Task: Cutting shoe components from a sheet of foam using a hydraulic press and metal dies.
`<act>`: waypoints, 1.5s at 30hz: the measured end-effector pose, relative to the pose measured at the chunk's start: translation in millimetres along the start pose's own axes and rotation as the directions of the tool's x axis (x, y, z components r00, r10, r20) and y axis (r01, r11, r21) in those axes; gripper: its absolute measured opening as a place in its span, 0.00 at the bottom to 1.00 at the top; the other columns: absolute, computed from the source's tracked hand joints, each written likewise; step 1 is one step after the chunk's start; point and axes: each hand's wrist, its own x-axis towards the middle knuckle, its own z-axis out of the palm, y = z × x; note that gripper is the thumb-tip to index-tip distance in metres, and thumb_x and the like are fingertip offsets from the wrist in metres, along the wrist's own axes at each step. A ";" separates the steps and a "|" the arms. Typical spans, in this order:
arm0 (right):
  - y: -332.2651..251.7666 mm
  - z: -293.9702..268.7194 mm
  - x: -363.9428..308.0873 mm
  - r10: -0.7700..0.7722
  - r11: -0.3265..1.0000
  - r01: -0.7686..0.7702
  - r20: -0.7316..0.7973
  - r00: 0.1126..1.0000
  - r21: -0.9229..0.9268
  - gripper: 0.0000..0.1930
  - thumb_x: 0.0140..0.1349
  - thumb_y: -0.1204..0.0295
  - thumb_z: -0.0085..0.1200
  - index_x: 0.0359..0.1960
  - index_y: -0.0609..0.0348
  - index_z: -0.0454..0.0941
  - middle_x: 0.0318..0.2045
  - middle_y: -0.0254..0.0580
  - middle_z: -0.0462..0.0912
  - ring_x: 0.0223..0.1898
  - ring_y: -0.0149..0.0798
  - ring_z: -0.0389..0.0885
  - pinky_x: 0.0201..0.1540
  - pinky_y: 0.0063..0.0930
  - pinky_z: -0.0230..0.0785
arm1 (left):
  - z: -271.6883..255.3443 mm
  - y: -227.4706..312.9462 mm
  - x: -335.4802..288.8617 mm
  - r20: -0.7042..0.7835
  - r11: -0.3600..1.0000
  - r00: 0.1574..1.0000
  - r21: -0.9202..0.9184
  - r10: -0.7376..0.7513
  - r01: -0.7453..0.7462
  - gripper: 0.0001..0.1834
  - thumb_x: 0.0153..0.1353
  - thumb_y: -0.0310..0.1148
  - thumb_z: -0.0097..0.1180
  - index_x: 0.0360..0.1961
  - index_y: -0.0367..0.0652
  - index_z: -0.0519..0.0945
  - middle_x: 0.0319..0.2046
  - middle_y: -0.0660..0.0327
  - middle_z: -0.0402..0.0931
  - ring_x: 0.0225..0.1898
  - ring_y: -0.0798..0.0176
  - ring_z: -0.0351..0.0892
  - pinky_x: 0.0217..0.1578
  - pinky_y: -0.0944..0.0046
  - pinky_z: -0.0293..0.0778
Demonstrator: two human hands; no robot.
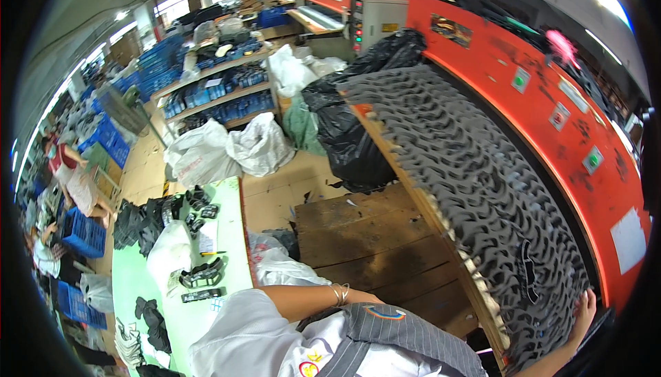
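Observation:
My right hand point(585, 311) lies at the near right end of a dark grey sheet point(475, 163) that bears rows of curved cut shapes. Its fingers are stretched out along the sheet's edge, and nothing shows held in them. A loose dark curved piece with a pale outline point(528, 271) rests on the sheet, left of that hand. My left forearm, with bracelets at the wrist, crosses in front of my body. Only part of my left hand point(365, 297) shows above the grey striped apron point(413, 332); its fingers are hidden.
A red machine point(496, 53) with green buttons runs along the right, behind the sheet's wooden-edged table. At left, a pale green table point(231, 260) carries black pieces and a white bag. White sacks point(258, 146) and a black bag point(351, 143) stand ahead. Two people are far left.

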 end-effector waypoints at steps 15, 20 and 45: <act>-209.3 412.1 73.9 -0.531 0.824 0.530 0.602 0.596 0.202 0.15 0.63 0.68 0.53 0.46 0.64 0.72 0.29 0.26 0.72 0.27 0.19 0.66 0.29 0.14 0.58 | -3.9 -143.8 -139.7 -0.781 0.982 0.624 -0.095 0.028 -0.163 0.23 0.69 0.43 0.41 0.53 0.36 0.73 0.47 0.58 0.75 0.50 0.66 0.72 0.56 0.65 0.65; -227.2 505.1 108.8 -0.609 0.752 0.657 0.437 0.662 0.054 0.19 0.58 0.74 0.57 0.51 0.65 0.71 0.42 0.42 0.77 0.44 0.35 0.76 0.49 0.26 0.66 | -52.3 -104.3 -150.8 -0.890 0.967 0.412 -0.245 -0.194 -0.072 0.21 0.68 0.42 0.43 0.52 0.36 0.74 0.43 0.58 0.76 0.47 0.66 0.73 0.53 0.64 0.67; -142.2 640.0 183.7 0.106 0.822 0.000 0.154 0.982 -0.569 0.24 0.55 0.60 0.59 0.41 0.73 0.74 0.40 0.67 0.78 0.46 0.59 0.77 0.50 0.42 0.71 | -590.0 243.7 93.3 -0.707 0.915 0.596 0.379 0.381 -0.135 0.10 0.64 0.31 0.52 0.42 0.35 0.78 0.24 0.64 0.76 0.22 0.73 0.74 0.24 0.72 0.72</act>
